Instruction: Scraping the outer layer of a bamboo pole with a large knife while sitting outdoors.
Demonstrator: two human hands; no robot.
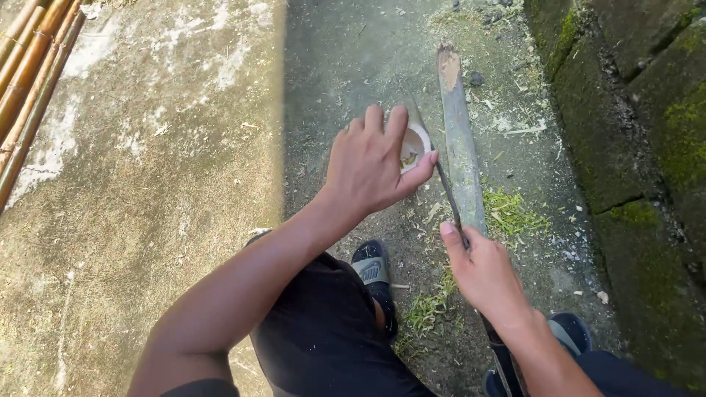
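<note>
- Where sunlight meets shade, the concrete floor fills most of the view, stained pale on the left and strewn with green shavings on the right.
- A mossy stone wall runs along the right edge.
- Bamboo poles lie bundled at the upper left corner.
- A split bamboo slat lies flat on the floor, well right of centre, its far end ragged.
- The left hand has its fingers clamped over the top of a short cut bamboo piece, held upright just beside the slat.
- The right hand has its fingers closed round the handle of a long knife, whose blade points up toward the bamboo piece.
- Black sandals sit below the hands.
</note>
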